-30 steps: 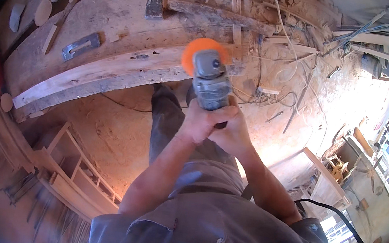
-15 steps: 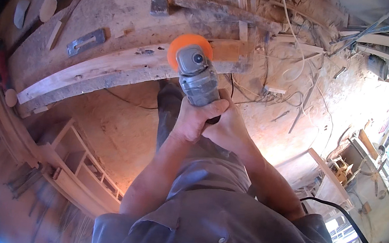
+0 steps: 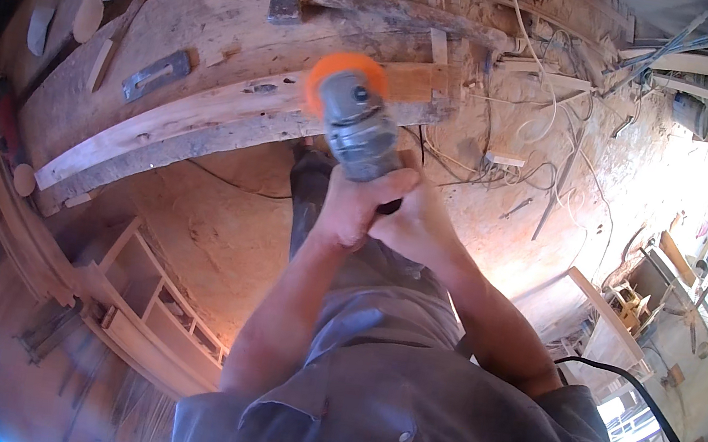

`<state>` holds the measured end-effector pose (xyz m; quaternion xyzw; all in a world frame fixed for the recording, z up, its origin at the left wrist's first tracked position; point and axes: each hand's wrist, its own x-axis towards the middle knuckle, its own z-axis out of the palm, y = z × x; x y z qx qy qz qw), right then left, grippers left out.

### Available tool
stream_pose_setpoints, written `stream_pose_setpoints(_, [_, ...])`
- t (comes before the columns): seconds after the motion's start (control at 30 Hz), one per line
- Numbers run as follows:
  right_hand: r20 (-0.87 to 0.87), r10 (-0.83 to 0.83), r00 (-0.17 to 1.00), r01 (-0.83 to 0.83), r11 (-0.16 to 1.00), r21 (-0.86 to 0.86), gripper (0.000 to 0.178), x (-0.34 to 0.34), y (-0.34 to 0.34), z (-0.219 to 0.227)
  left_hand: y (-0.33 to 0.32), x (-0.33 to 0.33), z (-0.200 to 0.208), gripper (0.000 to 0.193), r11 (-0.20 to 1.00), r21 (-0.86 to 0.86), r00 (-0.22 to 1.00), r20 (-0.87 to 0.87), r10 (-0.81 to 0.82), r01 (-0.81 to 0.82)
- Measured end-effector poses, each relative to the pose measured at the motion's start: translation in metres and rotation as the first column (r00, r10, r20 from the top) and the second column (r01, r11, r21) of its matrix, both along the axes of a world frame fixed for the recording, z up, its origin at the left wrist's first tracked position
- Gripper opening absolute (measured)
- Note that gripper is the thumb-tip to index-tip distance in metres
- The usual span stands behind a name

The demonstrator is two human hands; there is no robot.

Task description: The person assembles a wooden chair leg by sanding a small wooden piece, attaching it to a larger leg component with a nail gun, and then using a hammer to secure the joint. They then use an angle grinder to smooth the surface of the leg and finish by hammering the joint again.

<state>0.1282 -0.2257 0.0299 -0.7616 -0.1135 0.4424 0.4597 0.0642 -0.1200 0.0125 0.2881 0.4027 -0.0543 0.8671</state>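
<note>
Shifted left, one grinder [image 3: 359, 136], one orange disc [image 3: 351, 61], two hands [image 3: 354, 209] [image 3: 419, 221] gripping

Grey shirt [image 3: 470, 427], dark trousers [image 3: 309, 186]

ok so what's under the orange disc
A pale plank shows left of the orange disc, browner wood right of it. Whatever lies directly beneath is covered by the disc and grey grinder and cannot be seen.

grinder [image 3: 355, 126]: dull metal | plank [image 3: 193, 110]: smooth wood | bench [image 3: 213, 2]: rough wood | shirt [image 3: 452, 425]: matt cloth
</note>
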Motion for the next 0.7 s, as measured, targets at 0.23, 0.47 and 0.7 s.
stream_pose_setpoints(0.23, [-0.083,-0.199,0.977,0.203,0.978,0.05,0.06,0.017,-0.017,0.007,-0.012,0.031,-0.008,0.029,0.984,0.07,0.986,0.013,-0.165,0.163])
stream_pose_setpoints(0.47, [0.022,-0.166,0.986,0.165,0.986,0.03,0.041,0.021,-0.009,0.003,-0.004,0.04,-0.005,0.024,0.994,-0.032,0.994,0.038,-0.106,0.107])
stream_pose_setpoints(0.7, [0.051,-0.209,0.977,0.206,0.976,0.068,0.034,0.012,0.006,-0.01,0.011,0.031,-0.002,0.021,0.995,-0.094,0.999,0.026,-0.04,0.042])
